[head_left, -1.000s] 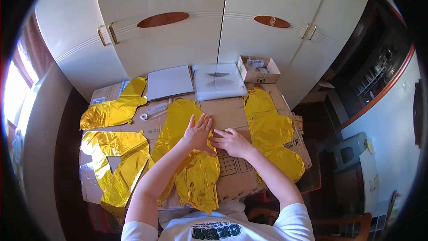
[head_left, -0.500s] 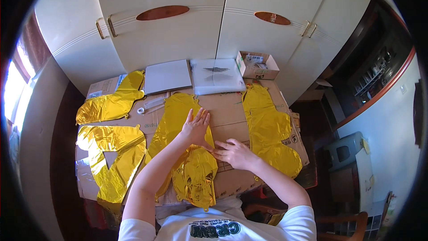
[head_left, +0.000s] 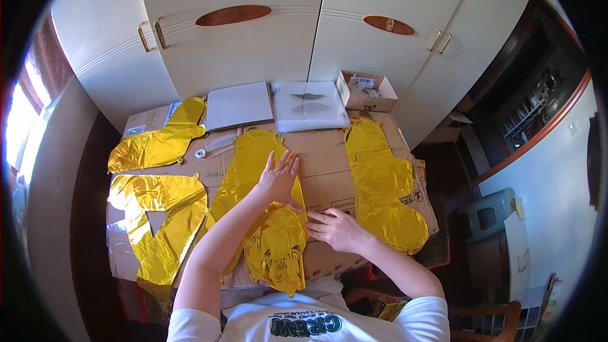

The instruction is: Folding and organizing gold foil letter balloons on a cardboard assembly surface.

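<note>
A flat, gold foil balloon (head_left: 256, 158) lies in the middle of the cardboard-covered table, its near part wrinkled and reaching the front edge. My left hand (head_left: 280, 180) rests flat on it with the fingers spread. My right hand (head_left: 335, 229) is at the balloon's right edge, fingers stretched out over the cardboard and their tips at the foil. Neither hand grips anything. Part of the foil is hidden under my left hand and forearm.
More gold foil balloons lie flat: one at the far left (head_left: 161, 142), one with a hole at the near left (head_left: 142, 196), one at the right (head_left: 383, 183). At the back stand white sheets (head_left: 239, 106), clear plastic bags (head_left: 309, 114) and a small box (head_left: 368, 96). A tape roll (head_left: 200, 153) lies near the sheets.
My right hand has moved slightly nearer to me and right, along the foil's edge. The left hand stays spread on the balloon, almost in the same place.
</note>
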Available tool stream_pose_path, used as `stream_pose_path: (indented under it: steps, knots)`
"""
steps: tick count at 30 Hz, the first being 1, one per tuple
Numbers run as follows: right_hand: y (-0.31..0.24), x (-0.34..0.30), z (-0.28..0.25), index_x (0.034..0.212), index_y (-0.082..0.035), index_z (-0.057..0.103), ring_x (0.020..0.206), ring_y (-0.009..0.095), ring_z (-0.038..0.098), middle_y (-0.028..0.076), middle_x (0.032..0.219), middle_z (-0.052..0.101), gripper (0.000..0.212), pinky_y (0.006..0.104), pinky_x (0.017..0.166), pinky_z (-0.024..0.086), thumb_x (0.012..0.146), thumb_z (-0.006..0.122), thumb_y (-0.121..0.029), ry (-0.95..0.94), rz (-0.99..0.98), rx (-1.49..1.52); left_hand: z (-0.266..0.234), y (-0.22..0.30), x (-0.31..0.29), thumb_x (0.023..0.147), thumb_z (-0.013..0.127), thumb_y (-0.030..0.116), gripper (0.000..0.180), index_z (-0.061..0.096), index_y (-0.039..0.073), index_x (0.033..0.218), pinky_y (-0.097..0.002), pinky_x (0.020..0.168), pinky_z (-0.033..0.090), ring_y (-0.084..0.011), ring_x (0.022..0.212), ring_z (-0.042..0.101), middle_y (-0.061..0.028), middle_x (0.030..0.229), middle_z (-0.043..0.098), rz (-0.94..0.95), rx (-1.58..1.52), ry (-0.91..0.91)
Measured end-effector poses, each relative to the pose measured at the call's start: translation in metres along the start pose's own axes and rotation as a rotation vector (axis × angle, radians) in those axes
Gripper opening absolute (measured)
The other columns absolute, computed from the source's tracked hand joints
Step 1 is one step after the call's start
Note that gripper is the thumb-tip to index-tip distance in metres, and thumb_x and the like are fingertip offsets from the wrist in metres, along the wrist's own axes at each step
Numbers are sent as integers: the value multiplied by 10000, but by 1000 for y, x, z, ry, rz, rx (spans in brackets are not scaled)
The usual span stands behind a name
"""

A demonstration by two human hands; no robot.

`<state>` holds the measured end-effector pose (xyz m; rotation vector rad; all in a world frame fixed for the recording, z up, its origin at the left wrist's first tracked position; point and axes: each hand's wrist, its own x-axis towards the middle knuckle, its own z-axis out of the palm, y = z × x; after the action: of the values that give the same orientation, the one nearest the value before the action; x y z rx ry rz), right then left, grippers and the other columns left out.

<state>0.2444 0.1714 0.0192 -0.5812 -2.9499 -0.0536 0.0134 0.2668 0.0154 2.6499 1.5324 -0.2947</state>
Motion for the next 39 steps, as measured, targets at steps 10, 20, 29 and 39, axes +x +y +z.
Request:
stream_pose_path:
  steps: [10,20,29,39]
  knots:
    - [-4,-7,2,1128,-144,698,1319,155,456,-34,1290,617,321,363,1016,381,869,509,-161,-69,21,40,0,1,9,483,582,919,1479,137,-63,1496,-554,1174,10,-293,1485,73,-178,1581,171,-4,48,-55]
    - [-4,-8,4,1165,-151,677,1295,168,488,-17,1298,615,355,373,1020,388,857,502,-146,-60,13,26,0,-18,30,768,372,842,1127,167,29,1521,-542,1175,-40,-228,1490,58,-96,1593,186,-117,34,-44]
    - [1,-17,12,1048,-130,733,1239,170,545,-2,1204,672,304,385,1030,401,839,512,-127,67,69,138,10,-14,33,924,347,638,815,261,72,1504,-541,1178,-26,-207,1484,107,-44,1570,262,-200,-47,108]
    - [-2,-20,12,1001,-117,749,1182,186,592,16,1129,703,288,389,1027,428,799,549,-76,169,111,228,32,-25,42,905,566,374,514,519,66,1314,-555,1159,154,-252,1417,315,-80,1408,504,-311,-98,608]
